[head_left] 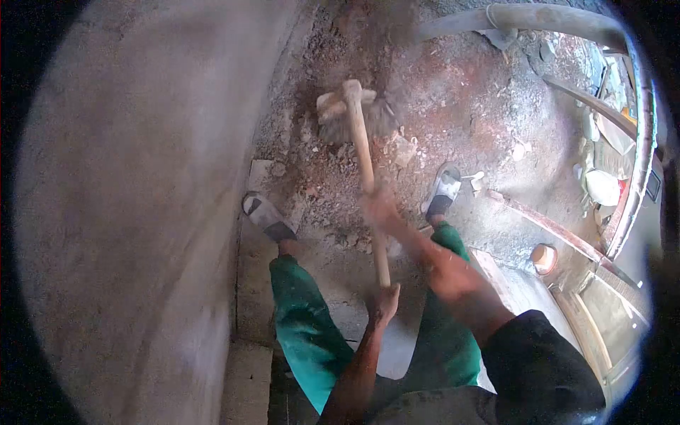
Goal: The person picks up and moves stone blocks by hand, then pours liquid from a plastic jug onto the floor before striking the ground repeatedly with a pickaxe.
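Note:
A long-handled hoe (360, 138) slants up the middle of the view, its wooden handle between my feet. Its broad head, dusty and partly blurred, is down in loose brown soil and rubble (319, 170). My left hand (383, 304) is closed around the lower end of the handle, close to my body. Farther up, my right hand (382, 209) wraps the middle of the handle, smeared by motion. The lower edge of the hoe's head is hard to make out.
A bare plastered wall (134, 212) rises on the left. My sandalled feet (445, 188) stand either side of the handle. A thick grey pipe (559, 18) curves across the upper right. A reddish bar (545, 223), an orange-rimmed cup-like object (544, 258) and planks (584, 326) lie right.

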Demonstrator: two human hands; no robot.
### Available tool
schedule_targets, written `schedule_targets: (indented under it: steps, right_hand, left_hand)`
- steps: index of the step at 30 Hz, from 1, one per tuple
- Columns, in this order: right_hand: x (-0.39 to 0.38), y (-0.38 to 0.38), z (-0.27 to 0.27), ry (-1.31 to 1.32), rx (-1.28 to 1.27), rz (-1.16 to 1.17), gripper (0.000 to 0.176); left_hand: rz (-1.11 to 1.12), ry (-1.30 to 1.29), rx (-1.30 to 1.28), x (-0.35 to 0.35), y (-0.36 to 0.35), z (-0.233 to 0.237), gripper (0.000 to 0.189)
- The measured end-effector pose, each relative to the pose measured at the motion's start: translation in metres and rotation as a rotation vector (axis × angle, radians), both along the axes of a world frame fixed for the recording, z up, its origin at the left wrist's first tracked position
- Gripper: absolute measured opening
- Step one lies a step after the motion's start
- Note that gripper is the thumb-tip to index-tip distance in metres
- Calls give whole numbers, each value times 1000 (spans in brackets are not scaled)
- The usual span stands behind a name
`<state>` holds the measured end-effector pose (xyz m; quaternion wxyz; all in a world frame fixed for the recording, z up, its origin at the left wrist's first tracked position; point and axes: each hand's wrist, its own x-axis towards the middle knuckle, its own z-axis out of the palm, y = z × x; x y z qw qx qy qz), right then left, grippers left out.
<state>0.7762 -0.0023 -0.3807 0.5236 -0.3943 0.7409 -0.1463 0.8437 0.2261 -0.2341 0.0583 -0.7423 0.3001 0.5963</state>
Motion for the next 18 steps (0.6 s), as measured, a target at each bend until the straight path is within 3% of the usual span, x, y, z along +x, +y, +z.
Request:
schedule_targets:
  steps: [2, 3, 4, 5, 6, 7, 8, 9, 11, 12, 13, 16, 17, 18]
  right_hand:
    - [7, 2, 17, -44, 253, -51, 24]
    - [5, -19, 20, 3, 149, -73, 26]
    - [-9, -46, 5, 9, -33, -17, 25]
    - [-23, -71, -11, 24, -214, 42, 25]
    - [-29, -109, -23, 243, -621, 77, 26]
    - [-40, -161, -10, 67, -248, -42, 27]
    - [-52, -208, -4, 132, -66, 98, 29]
    - [-73, -231, -39, 305, -259, 415, 30]
    - [-87, -224, -70, 388, -356, 575, 32]
    - [-84, -195, -66, 299, -251, 419, 32]
    - [-74, -163, -51, 296, -205, 295, 31]
    - [-33, -21, 2, 291, -12, -67, 29]
    - [-27, 23, 11, -18, 96, -224, 27]
    - [-21, 68, 17, -312, 232, -440, 27]
  left_hand:
    - [-82, -64, -168, 9, -26, 19, 42]
    - [-143, -111, -265, 11, -61, 24, 42]
    - [-16, -48, -247, 9, -63, -9, 40]
    - [6, 10, -227, 7, -114, -13, 39]
    - [28, 67, -206, 6, -166, -17, 39]
    - [52, 123, -182, 4, -218, -21, 40]
    - [130, 179, -142, -3, -248, -44, 40]
    - [213, 236, -100, -12, -260, -58, 40]
    - [129, 229, -120, -24, -244, -69, 38]
    - [83, 228, -129, -27, -239, -66, 38]
    - [132, 234, -213, -22, -221, -29, 37]
    - [19, 129, 65, 8, -100, 32, 41]
    - [-90, 108, -22, 22, -71, 60, 42]
    - [-30, 20, 129, 31, -31, 75, 42]
